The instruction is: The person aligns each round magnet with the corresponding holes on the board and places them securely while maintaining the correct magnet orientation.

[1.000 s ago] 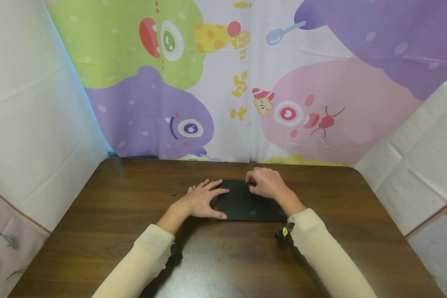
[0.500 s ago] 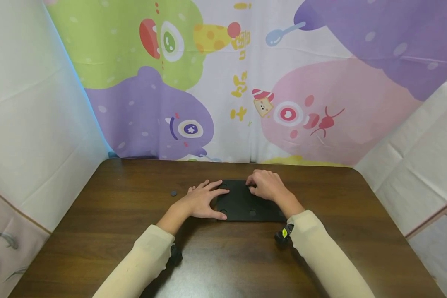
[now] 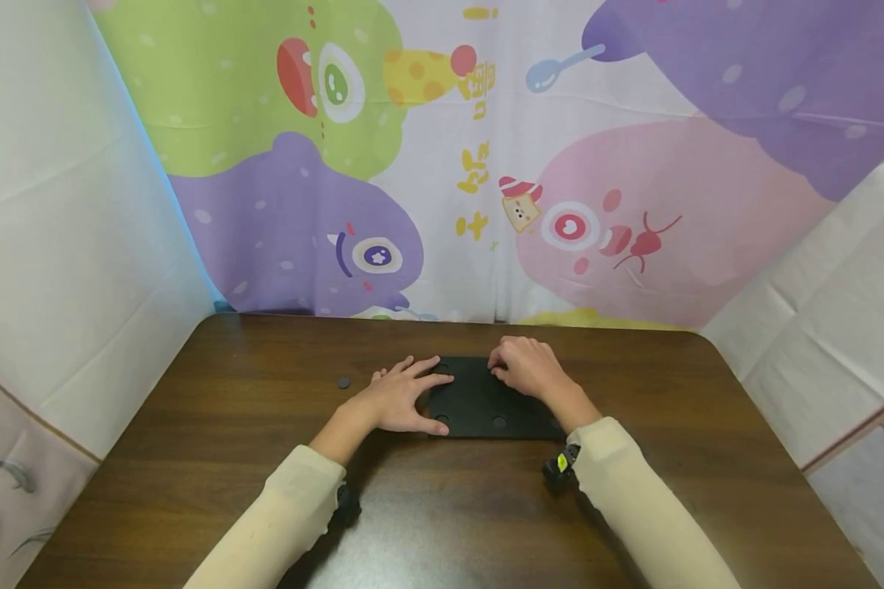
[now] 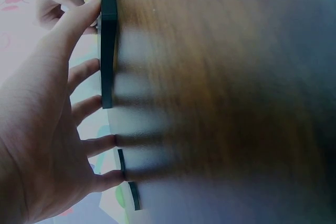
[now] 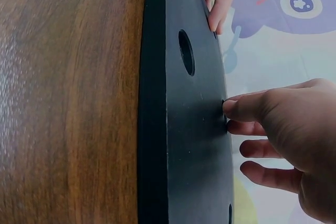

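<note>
One black board [image 3: 471, 401] | left end touches left hand [image 3: 398, 401] — far side, right hand [image 3: 528, 365]

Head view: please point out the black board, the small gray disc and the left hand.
Black board [image 3: 479, 398]: head view, on its bare top face.
Small gray disc [image 3: 344, 383]: head view, middle of its upper face.
Left hand [image 3: 399, 398]: head view, on the back of the hand.
</note>
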### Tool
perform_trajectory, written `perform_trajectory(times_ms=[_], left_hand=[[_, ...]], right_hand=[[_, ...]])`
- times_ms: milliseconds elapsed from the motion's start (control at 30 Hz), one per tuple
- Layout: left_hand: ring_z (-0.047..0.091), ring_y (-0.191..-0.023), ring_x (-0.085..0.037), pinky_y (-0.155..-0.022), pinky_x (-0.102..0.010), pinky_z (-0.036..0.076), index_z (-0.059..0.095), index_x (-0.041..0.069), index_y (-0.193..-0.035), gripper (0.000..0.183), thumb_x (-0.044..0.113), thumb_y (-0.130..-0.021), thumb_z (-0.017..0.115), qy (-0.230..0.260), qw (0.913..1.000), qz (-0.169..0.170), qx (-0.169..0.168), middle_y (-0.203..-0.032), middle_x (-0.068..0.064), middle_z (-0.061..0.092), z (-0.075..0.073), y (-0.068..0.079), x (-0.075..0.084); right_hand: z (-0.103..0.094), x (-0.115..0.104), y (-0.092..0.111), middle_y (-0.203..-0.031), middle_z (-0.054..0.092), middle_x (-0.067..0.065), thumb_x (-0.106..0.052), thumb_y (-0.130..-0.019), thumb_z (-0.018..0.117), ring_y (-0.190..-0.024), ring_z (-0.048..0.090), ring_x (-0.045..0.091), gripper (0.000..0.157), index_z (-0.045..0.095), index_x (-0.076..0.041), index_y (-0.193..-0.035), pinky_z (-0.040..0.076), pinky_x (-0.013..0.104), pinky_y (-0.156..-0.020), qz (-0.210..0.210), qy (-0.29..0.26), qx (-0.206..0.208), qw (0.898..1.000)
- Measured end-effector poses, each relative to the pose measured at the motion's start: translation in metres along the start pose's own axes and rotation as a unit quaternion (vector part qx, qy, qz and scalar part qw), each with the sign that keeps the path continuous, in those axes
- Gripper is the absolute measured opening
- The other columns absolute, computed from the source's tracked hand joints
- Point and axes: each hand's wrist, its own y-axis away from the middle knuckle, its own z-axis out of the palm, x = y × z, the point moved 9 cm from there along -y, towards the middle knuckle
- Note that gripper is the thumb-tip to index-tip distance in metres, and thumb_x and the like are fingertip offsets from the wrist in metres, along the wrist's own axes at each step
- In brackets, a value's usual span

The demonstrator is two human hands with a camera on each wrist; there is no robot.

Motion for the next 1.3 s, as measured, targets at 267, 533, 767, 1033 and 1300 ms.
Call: perform_trajectory(times_ms=[267, 533, 767, 1033, 1300], left_hand=[[0.016, -0.177, -0.052, -0.128, -0.092, 0.02, 0.05, 0.039, -0.17, 0.096, 0.076, -0.088, 0.082, 0.001, 1.0, -0.004, 0.0, -0.192, 0.002, 0.022, 0.002, -0.002, -0.004], [0.019, -0.175, -0.054, -0.126, -0.092, 0.024, 0.05, 0.034, -0.171, 0.095, 0.075, -0.09, 0.08, -0.006, 1.0, 0.001, -0.005, -0.191, -0.004, 0.024, -0.008, 0.009, 0.012], [0.017, -0.176, -0.052, -0.128, -0.09, 0.023, 0.048, 0.033, -0.172, 0.09, 0.067, -0.095, 0.081, -0.02, 0.9997, -0.01, -0.013, -0.192, -0.003, 0.022, -0.007, 0.007, 0.011], [0.017, -0.177, -0.051, -0.128, -0.09, 0.024, 0.047, 0.035, -0.172, 0.091, 0.068, -0.095, 0.08, -0.029, 0.9993, -0.017, -0.015, -0.192, -0.002, 0.021, -0.007, 0.007, 0.01], [0.018, -0.177, -0.049, -0.128, -0.089, 0.024, 0.046, 0.036, -0.173, 0.092, 0.072, -0.094, 0.079, -0.037, 0.9991, -0.015, -0.011, -0.192, 0.0, 0.02, -0.006, 0.005, 0.008]], right_hand=[[0.001, 0.001, 0.0, -0.115, 0.079, 0.002, -0.019, -0.103, 0.082, -0.108, 0.078, 0.028, 0.012, 0.089, -0.017, -0.113, 0.067, 0.049, -0.086, 0.003, -0.002, 0.003, 1.0], [0.001, 0.001, 0.0, -0.115, 0.079, 0.003, -0.021, -0.104, 0.082, -0.106, 0.078, 0.027, 0.013, 0.089, -0.017, -0.115, 0.067, 0.048, -0.084, 0.008, 0.0, -0.004, 1.0], [0.003, 0.002, 0.0, -0.115, 0.078, 0.004, -0.023, -0.105, 0.082, -0.102, 0.077, 0.027, 0.015, 0.089, -0.016, -0.116, 0.066, 0.048, -0.084, 0.016, -0.003, -0.004, 1.0], [0.001, 0.0, 0.0, -0.116, 0.078, 0.004, -0.023, -0.105, 0.081, -0.103, 0.077, 0.028, 0.016, 0.089, -0.017, -0.118, 0.066, 0.049, -0.084, 0.011, -0.009, -0.006, 1.0], [-0.003, -0.001, 0.007, -0.117, 0.081, 0.003, -0.027, -0.105, 0.081, -0.106, 0.079, 0.029, 0.016, 0.089, -0.019, -0.117, 0.067, 0.05, -0.084, 0.004, -0.005, 0.013, 1.0]])
